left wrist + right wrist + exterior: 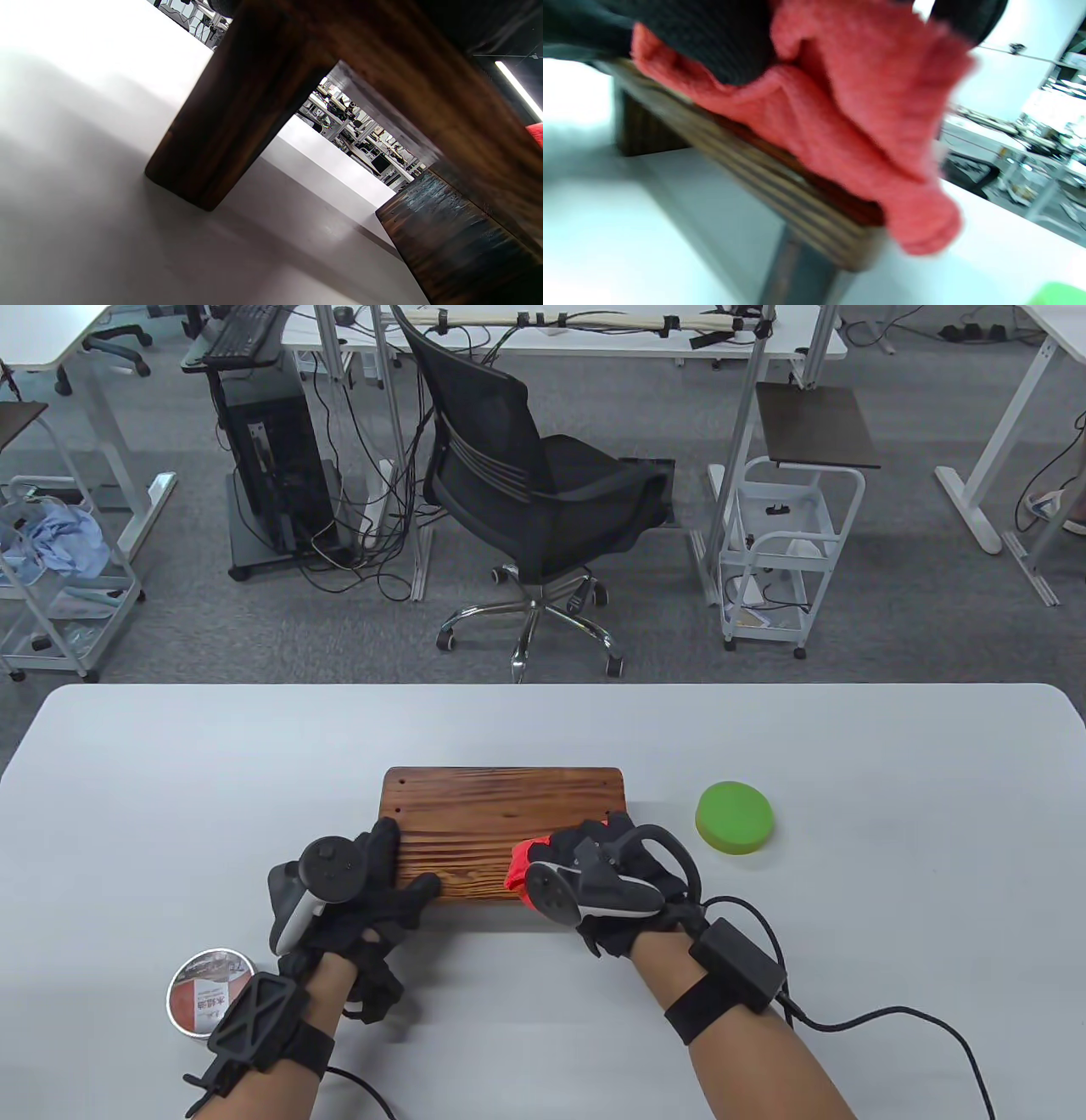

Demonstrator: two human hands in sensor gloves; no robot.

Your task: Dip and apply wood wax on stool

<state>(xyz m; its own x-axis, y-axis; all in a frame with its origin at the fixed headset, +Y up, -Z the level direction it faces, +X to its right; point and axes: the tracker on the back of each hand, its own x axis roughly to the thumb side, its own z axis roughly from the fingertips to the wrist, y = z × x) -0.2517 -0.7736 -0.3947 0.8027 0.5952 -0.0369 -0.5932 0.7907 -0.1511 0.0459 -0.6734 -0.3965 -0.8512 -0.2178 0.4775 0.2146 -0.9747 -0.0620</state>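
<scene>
cloth (519,861) bunched in right hand (607,869) grip presses stool (501,814) top's near-right; long axis runs leftward toward bracing left hand (361,882).

On the table (170,780) stand one wooden stool (501,823), one open wax tin (204,988) at the near left, and one green lid (734,817) to the stool's right. One red cloth (519,867) lies on the stool's near right part. Two gloved hands are there: one left hand (365,891), one right hand (607,874). Beyond the table stands one black office chair (526,483).
</scene>
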